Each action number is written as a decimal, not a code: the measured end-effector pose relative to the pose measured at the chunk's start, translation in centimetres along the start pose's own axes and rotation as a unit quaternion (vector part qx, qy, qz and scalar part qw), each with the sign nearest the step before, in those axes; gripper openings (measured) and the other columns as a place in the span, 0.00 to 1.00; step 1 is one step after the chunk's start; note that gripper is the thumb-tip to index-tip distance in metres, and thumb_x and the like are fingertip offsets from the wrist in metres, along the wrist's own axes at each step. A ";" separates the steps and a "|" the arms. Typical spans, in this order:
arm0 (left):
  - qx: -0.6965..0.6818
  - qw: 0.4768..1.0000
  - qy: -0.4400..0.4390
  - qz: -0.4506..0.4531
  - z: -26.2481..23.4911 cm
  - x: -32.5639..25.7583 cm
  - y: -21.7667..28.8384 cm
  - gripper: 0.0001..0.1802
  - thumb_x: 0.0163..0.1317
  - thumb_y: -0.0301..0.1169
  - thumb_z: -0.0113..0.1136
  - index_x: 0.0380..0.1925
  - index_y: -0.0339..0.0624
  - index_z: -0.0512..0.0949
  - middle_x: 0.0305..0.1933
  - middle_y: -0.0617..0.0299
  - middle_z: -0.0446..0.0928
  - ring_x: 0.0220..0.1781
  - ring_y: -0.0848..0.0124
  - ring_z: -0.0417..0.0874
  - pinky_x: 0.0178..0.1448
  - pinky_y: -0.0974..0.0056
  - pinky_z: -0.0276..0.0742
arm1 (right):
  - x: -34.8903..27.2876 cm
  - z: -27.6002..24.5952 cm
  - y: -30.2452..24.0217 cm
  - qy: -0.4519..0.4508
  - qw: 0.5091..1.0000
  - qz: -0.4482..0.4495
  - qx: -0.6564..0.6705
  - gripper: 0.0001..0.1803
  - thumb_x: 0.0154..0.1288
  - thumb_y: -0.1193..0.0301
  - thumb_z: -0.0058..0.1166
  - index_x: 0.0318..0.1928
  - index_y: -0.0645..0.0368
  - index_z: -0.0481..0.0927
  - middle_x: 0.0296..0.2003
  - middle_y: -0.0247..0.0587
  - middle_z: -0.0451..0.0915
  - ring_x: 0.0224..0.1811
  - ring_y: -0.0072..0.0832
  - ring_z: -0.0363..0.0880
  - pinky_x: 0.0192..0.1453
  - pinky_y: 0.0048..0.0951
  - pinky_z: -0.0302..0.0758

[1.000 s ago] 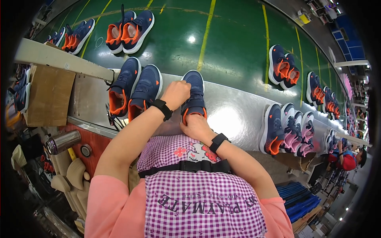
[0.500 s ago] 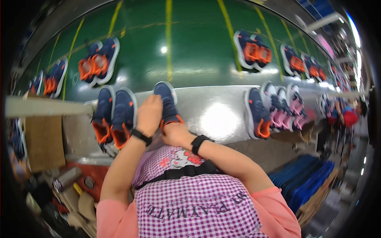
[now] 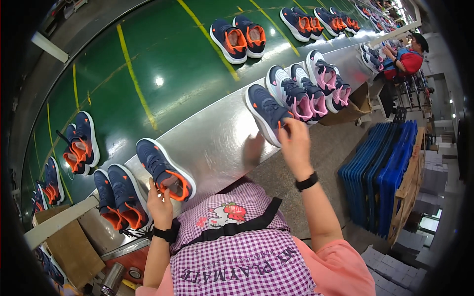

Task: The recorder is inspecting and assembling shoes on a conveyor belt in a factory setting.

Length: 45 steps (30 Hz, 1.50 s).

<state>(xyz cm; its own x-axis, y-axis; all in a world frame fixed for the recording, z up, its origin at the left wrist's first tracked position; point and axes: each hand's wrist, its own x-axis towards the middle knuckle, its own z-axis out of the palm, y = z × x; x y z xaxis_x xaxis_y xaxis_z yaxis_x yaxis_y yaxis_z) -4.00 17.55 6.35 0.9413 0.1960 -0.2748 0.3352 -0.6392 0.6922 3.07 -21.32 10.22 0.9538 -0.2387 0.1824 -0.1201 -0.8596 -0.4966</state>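
My left hand point(image 3: 160, 204) is at the heel of a navy sneaker point(image 3: 155, 160) with an orange lining and white sole, its fingers closed about the heel's left edge. That sneaker points away from me over the metal ledge point(image 3: 217, 143). Farther right, my right hand point(image 3: 296, 145) pinches the heel collar of another navy sneaker point(image 3: 266, 108), tilted at the ledge's near edge. My right fingertips are partly hidden at its orange lining. Left of my left hand stands a pair of navy sneakers point(image 3: 121, 190).
White-and-navy sneakers with pink linings point(image 3: 301, 91) stand just beyond my right hand. More navy pairs point(image 3: 239, 39) sit on the green conveyor belt point(image 3: 168, 89) with yellow lines. Blue stacked panels point(image 3: 375, 172) stand at right. A person in red point(image 3: 410, 61) works farther along.
The view has turned to the right. My right hand has left the first sneaker and now grips the single navy one at right. My left hand has shifted from that shoe's side to its heel.
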 end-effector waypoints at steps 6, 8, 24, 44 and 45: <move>0.013 0.996 0.033 -0.076 0.5 0.1 0.2 0.36 0.57 0.19 0.59 0.66 0.34 0.57 0.43 0.44 0.79 0.41 0.63 0.83 0.44 0.63 0.80 | 0.0 -0.2 8.5 -0.183 0.961 0.202 -0.049 0.24 0.53 0.64 0.57 0.50 0.62 0.76 0.36 0.58 0.80 0.41 0.53 0.79 0.47 0.46 0.73; 0.013 0.996 0.036 -0.077 0.4 0.2 -0.6 0.36 0.57 0.20 0.59 0.66 0.33 0.57 0.44 0.44 0.79 0.43 0.61 0.83 0.44 0.62 0.80 | 0.3 1.1 7.5 -0.203 0.964 0.168 -0.048 0.29 0.47 0.61 0.58 0.50 0.62 0.76 0.32 0.61 0.81 0.37 0.53 0.80 0.46 0.47 0.75; 0.132 0.925 -0.013 0.357 8.2 5.1 10.1 0.16 0.48 0.21 0.61 0.40 0.38 0.79 0.43 0.57 0.77 0.43 0.59 0.77 0.44 0.61 0.75 | -4.7 10.8 -7.2 -0.338 0.931 0.010 0.138 0.21 0.57 0.66 0.50 0.47 0.70 0.71 0.24 0.61 0.78 0.30 0.55 0.79 0.38 0.49 0.75; 0.224 0.877 -0.010 0.424 7.5 4.5 10.2 0.22 0.47 0.25 0.56 0.47 0.37 0.76 0.42 0.58 0.77 0.43 0.66 0.77 0.40 0.66 0.79 | 1.2 11.9 -5.1 -0.469 0.777 0.256 0.333 0.30 0.69 0.46 0.42 0.31 0.64 0.76 0.20 0.33 0.73 0.23 0.21 0.70 0.28 0.22 0.69; 0.224 0.880 -0.001 0.419 7.5 4.5 10.1 0.22 0.47 0.25 0.56 0.47 0.37 0.76 0.42 0.58 0.77 0.43 0.66 0.77 0.40 0.66 0.79 | 1.8 12.2 -5.5 -0.526 0.752 0.239 0.316 0.30 0.69 0.45 0.41 0.30 0.63 0.76 0.20 0.33 0.72 0.22 0.20 0.69 0.27 0.21 0.68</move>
<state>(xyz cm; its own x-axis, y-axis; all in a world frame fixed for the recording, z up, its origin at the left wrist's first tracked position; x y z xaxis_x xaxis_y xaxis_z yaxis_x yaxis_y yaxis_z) 3.37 6.40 7.13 0.8500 -0.4849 0.2058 -0.5267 -0.7876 0.3199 8.76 -11.49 2.96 0.5735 0.3235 -0.7526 -0.6809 -0.3227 -0.6575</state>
